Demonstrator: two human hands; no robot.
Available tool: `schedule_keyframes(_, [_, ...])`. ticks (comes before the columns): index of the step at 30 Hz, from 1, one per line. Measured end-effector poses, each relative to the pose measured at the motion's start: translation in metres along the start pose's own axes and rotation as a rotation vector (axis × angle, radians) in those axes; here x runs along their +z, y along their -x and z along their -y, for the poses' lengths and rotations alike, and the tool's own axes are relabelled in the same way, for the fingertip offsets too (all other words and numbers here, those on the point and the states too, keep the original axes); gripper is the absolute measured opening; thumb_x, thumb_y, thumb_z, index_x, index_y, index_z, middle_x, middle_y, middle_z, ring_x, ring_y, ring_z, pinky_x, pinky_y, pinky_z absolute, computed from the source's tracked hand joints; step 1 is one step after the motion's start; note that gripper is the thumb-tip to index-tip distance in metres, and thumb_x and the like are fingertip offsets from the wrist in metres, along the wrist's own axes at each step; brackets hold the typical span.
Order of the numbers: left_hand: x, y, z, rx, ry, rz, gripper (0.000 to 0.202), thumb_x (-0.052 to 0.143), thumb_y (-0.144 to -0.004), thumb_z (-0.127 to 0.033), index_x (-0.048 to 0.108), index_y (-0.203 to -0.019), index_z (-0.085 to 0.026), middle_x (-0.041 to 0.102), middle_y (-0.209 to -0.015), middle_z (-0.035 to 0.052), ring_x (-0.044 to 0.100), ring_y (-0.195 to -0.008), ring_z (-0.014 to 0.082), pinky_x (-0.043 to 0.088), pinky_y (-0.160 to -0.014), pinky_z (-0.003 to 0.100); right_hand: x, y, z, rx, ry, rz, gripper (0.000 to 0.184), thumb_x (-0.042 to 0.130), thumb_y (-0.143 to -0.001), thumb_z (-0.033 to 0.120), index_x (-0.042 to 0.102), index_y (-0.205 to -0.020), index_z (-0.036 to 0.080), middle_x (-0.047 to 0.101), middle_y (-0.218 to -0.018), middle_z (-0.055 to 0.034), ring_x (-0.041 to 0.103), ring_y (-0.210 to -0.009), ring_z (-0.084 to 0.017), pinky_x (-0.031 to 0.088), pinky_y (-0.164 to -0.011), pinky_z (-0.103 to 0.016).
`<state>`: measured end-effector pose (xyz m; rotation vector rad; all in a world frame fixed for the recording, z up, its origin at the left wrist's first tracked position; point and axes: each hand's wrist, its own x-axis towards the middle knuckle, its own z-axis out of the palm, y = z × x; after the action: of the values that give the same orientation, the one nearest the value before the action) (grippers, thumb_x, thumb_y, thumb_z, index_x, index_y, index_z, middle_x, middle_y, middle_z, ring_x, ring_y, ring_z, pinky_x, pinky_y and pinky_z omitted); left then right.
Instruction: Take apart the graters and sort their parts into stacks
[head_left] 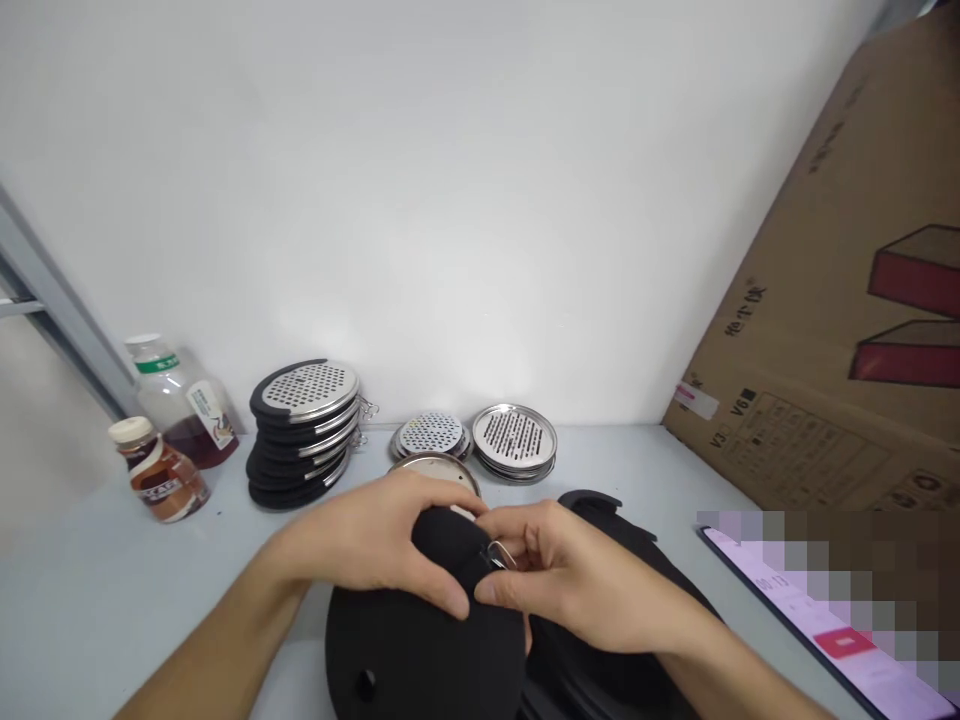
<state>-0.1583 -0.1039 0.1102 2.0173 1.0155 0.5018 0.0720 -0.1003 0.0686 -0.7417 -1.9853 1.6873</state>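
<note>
A round black plastic piece with a small hole stands tilted up in front of me at the bottom middle. My left hand is closed over its upper edge, thumb on the near face. Pinched in the fingers of my right hand is a bent metal wire clip at that same edge. The fingertips of both hands are close together. Behind them a round metal disc shows only in part. More black round pieces lie beneath and beside my right forearm, partly hidden by it.
At left rises a stack of black-rimmed grater discs with wire clips. Loose metal grater plates and smaller ones lie by the wall. Two bottles stand far left. A cardboard box and a phone are right.
</note>
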Motion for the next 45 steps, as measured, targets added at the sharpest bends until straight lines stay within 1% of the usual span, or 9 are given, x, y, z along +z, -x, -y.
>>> schedule_keyframes(3, [0.021, 0.002, -0.002, -0.065, 0.033, -0.092, 0.033, 0.078, -0.07, -0.033, 0.074, -0.101, -0.026, 0.074, -0.095, -0.001, 0.068, -0.093, 0.0233, 0.052, -0.083, 0.029, 0.001, 0.006, -0.004, -0.129, 0.263, -0.194, 0.031, 0.061, -0.09, 0.033, 0.067, -0.12, 0.026, 0.071, -0.084, -0.0024, 0.065, -0.075, -0.018, 0.053, -0.067, -0.027])
schedule_keyframes(6, [0.034, 0.008, 0.008, -0.069, 0.108, -0.173, 0.041, 0.079, -0.071, -0.032, 0.071, -0.111, -0.028, 0.073, -0.1, -0.0011, 0.066, -0.097, 0.023, 0.051, -0.087, 0.03, 0.002, 0.011, -0.009, -0.266, 0.521, -0.256, 0.033, 0.051, -0.096, 0.026, 0.063, -0.126, 0.032, 0.071, -0.098, -0.005, 0.066, -0.087, -0.02, 0.053, -0.078, -0.032])
schedule_keyframes(10, [0.042, 0.014, 0.018, -0.056, 0.061, -0.273, 0.054, 0.081, -0.069, -0.033, 0.066, -0.121, -0.034, 0.069, -0.117, -0.0027, 0.06, -0.113, 0.0228, 0.042, -0.103, 0.033, 0.006, 0.014, -0.02, -0.398, 0.79, -0.331, 0.046, 0.046, -0.097, 0.017, 0.047, -0.141, 0.029, 0.069, -0.103, -0.0083, 0.067, -0.087, -0.02, 0.056, -0.074, -0.032])
schedule_keyframes(18, [0.044, 0.019, 0.021, -0.12, 0.004, -0.208, 0.059, 0.081, -0.069, -0.035, 0.058, -0.123, -0.043, 0.063, -0.127, -0.0093, 0.054, -0.122, 0.0209, 0.039, -0.106, 0.032, 0.009, 0.019, -0.028, -0.582, 1.223, -0.416, 0.036, 0.05, -0.095, 0.012, 0.052, -0.131, 0.008, 0.067, -0.106, -0.017, 0.067, -0.091, -0.023, 0.059, -0.076, -0.036])
schedule_keyframes(22, [0.042, 0.021, 0.022, -0.086, 0.033, -0.155, 0.059, 0.079, -0.071, -0.03, 0.054, -0.124, -0.042, 0.061, -0.127, -0.0094, 0.054, -0.12, 0.0196, 0.039, -0.104, 0.032, 0.012, 0.021, -0.025, -0.566, 1.311, -0.418, 0.03, 0.048, -0.096, 0.014, 0.056, -0.124, 0.007, 0.067, -0.1, -0.0171, 0.067, -0.082, -0.024, 0.059, -0.066, -0.035])
schedule_keyframes(32, [0.039, 0.022, 0.02, -0.109, 0.036, -0.076, 0.056, 0.08, -0.069, -0.028, 0.057, -0.119, -0.039, 0.06, -0.123, -0.0064, 0.053, -0.116, 0.022, 0.04, -0.101, 0.032, 0.027, 0.028, -0.046, -0.463, 1.258, -0.412, 0.04, 0.05, -0.09, 0.005, 0.05, -0.13, 0.004, 0.062, -0.082, -0.0097, 0.058, -0.062, -0.02, 0.051, -0.053, -0.033])
schedule_keyframes(39, [0.048, 0.019, 0.02, -0.279, 0.444, -0.045, 0.053, 0.079, -0.071, -0.034, 0.048, -0.114, -0.033, 0.06, -0.08, -0.008, 0.055, -0.066, 0.0113, 0.045, -0.056, 0.02, 0.027, 0.019, -0.023, -0.516, 0.843, -0.557, 0.028, 0.053, -0.093, 0.009, 0.063, -0.119, 0.012, 0.07, -0.082, -0.0062, 0.066, -0.067, -0.015, 0.051, -0.059, -0.024])
schedule_keyframes(42, [0.051, 0.018, 0.023, -0.25, 0.453, -0.137, 0.051, 0.083, -0.068, -0.034, 0.051, -0.108, -0.03, 0.062, -0.081, -0.0072, 0.057, -0.07, 0.012, 0.046, -0.059, 0.021, 0.024, 0.019, -0.011, -0.282, 0.509, -0.567, 0.019, 0.053, -0.095, 0.021, 0.069, -0.106, 0.02, 0.072, -0.08, -0.0008, 0.067, -0.067, -0.012, 0.051, -0.06, -0.019])
schedule_keyframes(45, [0.05, 0.018, 0.02, -0.204, 0.276, -0.245, 0.052, 0.085, -0.064, -0.031, 0.057, -0.108, -0.031, 0.066, -0.097, -0.0053, 0.061, -0.093, 0.0166, 0.047, -0.081, 0.026, 0.021, 0.018, -0.005, -0.107, 0.292, -0.542, 0.021, 0.056, -0.093, 0.033, 0.072, -0.086, 0.02, 0.069, -0.069, 0.0012, 0.063, -0.06, -0.011, 0.047, -0.052, -0.018])
